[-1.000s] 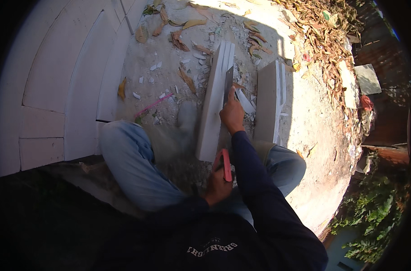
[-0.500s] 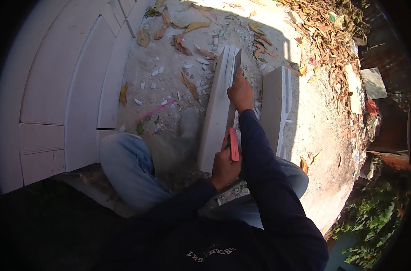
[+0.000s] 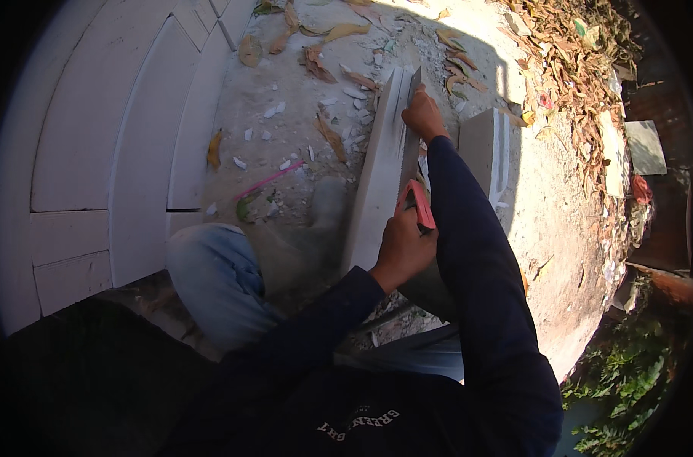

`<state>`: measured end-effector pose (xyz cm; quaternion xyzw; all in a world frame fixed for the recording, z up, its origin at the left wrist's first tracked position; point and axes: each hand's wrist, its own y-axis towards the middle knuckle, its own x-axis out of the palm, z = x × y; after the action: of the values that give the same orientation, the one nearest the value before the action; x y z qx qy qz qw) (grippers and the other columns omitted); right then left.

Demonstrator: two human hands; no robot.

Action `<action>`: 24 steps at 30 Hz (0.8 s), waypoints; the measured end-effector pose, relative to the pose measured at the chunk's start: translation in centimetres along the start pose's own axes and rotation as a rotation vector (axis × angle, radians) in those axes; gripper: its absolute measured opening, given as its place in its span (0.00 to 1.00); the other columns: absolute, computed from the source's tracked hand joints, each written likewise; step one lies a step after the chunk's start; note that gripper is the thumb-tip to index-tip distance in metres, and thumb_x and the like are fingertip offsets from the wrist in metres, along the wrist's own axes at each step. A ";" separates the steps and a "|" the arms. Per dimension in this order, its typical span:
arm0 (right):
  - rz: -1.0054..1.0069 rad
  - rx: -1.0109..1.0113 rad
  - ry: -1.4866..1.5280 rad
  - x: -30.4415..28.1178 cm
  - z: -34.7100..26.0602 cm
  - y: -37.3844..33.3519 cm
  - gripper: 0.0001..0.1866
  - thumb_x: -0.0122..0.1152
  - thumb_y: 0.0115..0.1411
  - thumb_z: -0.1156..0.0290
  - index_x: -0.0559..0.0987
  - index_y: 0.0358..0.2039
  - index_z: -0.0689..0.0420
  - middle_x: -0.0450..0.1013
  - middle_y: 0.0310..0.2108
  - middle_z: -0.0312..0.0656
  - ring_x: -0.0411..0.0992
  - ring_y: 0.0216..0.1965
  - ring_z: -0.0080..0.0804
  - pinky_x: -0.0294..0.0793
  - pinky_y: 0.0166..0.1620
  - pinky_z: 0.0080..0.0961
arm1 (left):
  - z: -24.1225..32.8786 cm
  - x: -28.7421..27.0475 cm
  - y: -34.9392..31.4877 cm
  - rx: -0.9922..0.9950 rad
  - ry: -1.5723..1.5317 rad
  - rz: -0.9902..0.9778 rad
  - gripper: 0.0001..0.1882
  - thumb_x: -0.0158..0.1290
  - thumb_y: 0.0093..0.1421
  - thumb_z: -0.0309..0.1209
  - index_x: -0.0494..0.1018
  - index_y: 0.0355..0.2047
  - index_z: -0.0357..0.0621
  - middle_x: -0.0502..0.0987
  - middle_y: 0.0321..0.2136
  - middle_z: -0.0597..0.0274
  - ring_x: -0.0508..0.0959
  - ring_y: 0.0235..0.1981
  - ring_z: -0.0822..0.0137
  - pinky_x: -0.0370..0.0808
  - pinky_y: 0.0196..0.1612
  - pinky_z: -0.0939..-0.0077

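Your left grip [image 3: 405, 250] clasps the saw [image 3: 410, 166] by its red handle [image 3: 425, 212], while your right grip [image 3: 424, 116] meets the blade [image 3: 411, 148] farther ahead, closed or not I cannot tell, so line both up and stroke evenly along the block [image 3: 371, 183] just left of them.

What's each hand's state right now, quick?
Left hand: closed, holding the saw by its red handle.
Right hand: at the saw's far end, fingers partly curled; whether it grips cannot be told.
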<state>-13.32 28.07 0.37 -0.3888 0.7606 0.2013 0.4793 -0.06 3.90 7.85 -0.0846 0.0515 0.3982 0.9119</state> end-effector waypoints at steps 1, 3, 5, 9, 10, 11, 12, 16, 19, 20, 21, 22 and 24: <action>-0.001 -0.001 -0.018 0.0 -0.4 -0.3 0.41 0.59 0.51 0.75 0.57 0.65 0.76 0.76 0.42 0.69 0.76 0.48 0.63 0.76 0.51 0.46 | 0.6 -0.3 -0.4 -0.049 0.007 -0.010 0.08 0.55 0.59 0.26 0.73 0.30 0.31 0.77 0.25 0.42 0.79 0.29 0.45 0.72 0.34 0.57; 0.002 0.001 -0.057 0.2 -1.0 -1.5 0.41 0.60 0.51 0.75 0.57 0.64 0.77 0.76 0.42 0.69 0.76 0.48 0.64 0.76 0.51 0.46 | 0.9 -0.4 -1.6 -0.091 0.002 -0.011 0.08 0.55 0.60 0.27 0.73 0.32 0.31 0.77 0.26 0.41 0.80 0.31 0.44 0.73 0.35 0.57; -0.065 0.000 -0.060 -0.1 -1.5 -3.7 0.42 0.60 0.50 0.75 0.55 0.64 0.78 0.76 0.42 0.69 0.76 0.48 0.64 0.75 0.52 0.46 | 1.0 -0.1 -4.0 -0.086 -0.023 0.019 0.09 0.56 0.61 0.28 0.74 0.35 0.32 0.78 0.27 0.40 0.80 0.32 0.43 0.74 0.36 0.58; -0.056 -0.054 -0.107 0.4 -1.1 -9.7 0.45 0.61 0.49 0.76 0.53 0.65 0.77 0.76 0.41 0.68 0.76 0.46 0.63 0.75 0.52 0.47 | 2.7 -0.3 -10.5 -0.105 -0.033 0.015 0.09 0.56 0.62 0.28 0.74 0.37 0.32 0.78 0.26 0.42 0.81 0.33 0.45 0.75 0.38 0.60; -0.034 -0.076 -0.089 0.9 -1.3 -11.5 0.46 0.61 0.49 0.76 0.52 0.66 0.77 0.76 0.41 0.68 0.76 0.45 0.63 0.75 0.51 0.47 | 3.2 -0.6 -12.5 -0.139 -0.040 0.013 0.09 0.56 0.62 0.28 0.75 0.36 0.32 0.78 0.26 0.43 0.82 0.32 0.46 0.75 0.37 0.60; -0.012 -0.089 -0.074 1.4 -1.2 -13.6 0.47 0.61 0.48 0.76 0.52 0.66 0.77 0.76 0.40 0.68 0.77 0.44 0.63 0.76 0.51 0.47 | 3.3 -0.8 -14.5 -0.177 -0.049 0.000 0.09 0.56 0.62 0.29 0.75 0.36 0.33 0.78 0.25 0.44 0.82 0.32 0.48 0.75 0.37 0.60; 0.010 -0.100 -0.059 1.7 -1.0 -15.6 0.47 0.61 0.48 0.77 0.51 0.67 0.77 0.76 0.40 0.67 0.77 0.43 0.62 0.76 0.50 0.47 | 3.3 -0.9 -16.2 -0.142 -0.091 0.005 0.09 0.56 0.62 0.29 0.75 0.36 0.33 0.78 0.24 0.46 0.82 0.31 0.49 0.75 0.36 0.60; -0.107 0.023 -0.061 0.1 -4.5 -21.1 0.49 0.60 0.47 0.78 0.49 0.68 0.76 0.77 0.37 0.66 0.77 0.41 0.62 0.76 0.48 0.47 | 2.8 -2.6 -20.9 -0.166 -0.136 -0.041 0.10 0.57 0.63 0.30 0.74 0.37 0.33 0.78 0.25 0.52 0.81 0.29 0.57 0.74 0.35 0.62; -0.073 0.056 -0.075 -1.1 -5.0 -21.5 0.49 0.60 0.46 0.79 0.50 0.68 0.75 0.77 0.35 0.64 0.77 0.40 0.62 0.76 0.47 0.47 | 3.5 -4.0 -21.2 -0.118 -0.111 -0.063 0.12 0.57 0.64 0.31 0.74 0.39 0.33 0.78 0.29 0.50 0.80 0.32 0.58 0.74 0.37 0.62; -0.073 0.047 -0.076 -2.0 -6.4 -21.7 0.48 0.60 0.46 0.79 0.50 0.68 0.75 0.77 0.34 0.65 0.77 0.39 0.62 0.76 0.46 0.47 | 3.8 -4.0 -21.0 0.026 -0.055 0.029 0.12 0.57 0.64 0.31 0.74 0.39 0.33 0.79 0.31 0.46 0.81 0.35 0.52 0.75 0.38 0.58; -0.074 0.036 -0.076 -2.4 -7.4 -21.3 0.48 0.59 0.46 0.79 0.51 0.68 0.75 0.77 0.34 0.65 0.77 0.39 0.62 0.76 0.46 0.47 | 3.6 -4.0 -20.2 0.060 -0.048 0.064 0.12 0.57 0.64 0.31 0.74 0.39 0.33 0.80 0.32 0.44 0.81 0.37 0.48 0.75 0.39 0.56; 0.007 0.026 -0.072 -3.1 -7.0 -20.2 0.48 0.59 0.46 0.79 0.52 0.68 0.75 0.77 0.34 0.65 0.77 0.39 0.62 0.76 0.46 0.47 | 3.7 -3.7 -19.5 0.101 -0.058 0.083 0.12 0.57 0.64 0.32 0.74 0.40 0.32 0.80 0.33 0.42 0.82 0.38 0.44 0.75 0.40 0.54; 0.147 0.010 -0.037 -3.3 -6.0 -16.8 0.46 0.58 0.46 0.79 0.53 0.67 0.76 0.77 0.34 0.66 0.78 0.39 0.63 0.76 0.46 0.48 | 2.4 -3.2 -16.7 0.001 -0.121 0.035 0.12 0.57 0.64 0.31 0.74 0.39 0.32 0.79 0.32 0.41 0.82 0.37 0.43 0.75 0.39 0.55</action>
<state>-2.82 14.99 7.15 -0.3259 0.7790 0.2392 0.4792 10.13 -9.07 12.62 -0.0591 -0.0022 0.4187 0.9062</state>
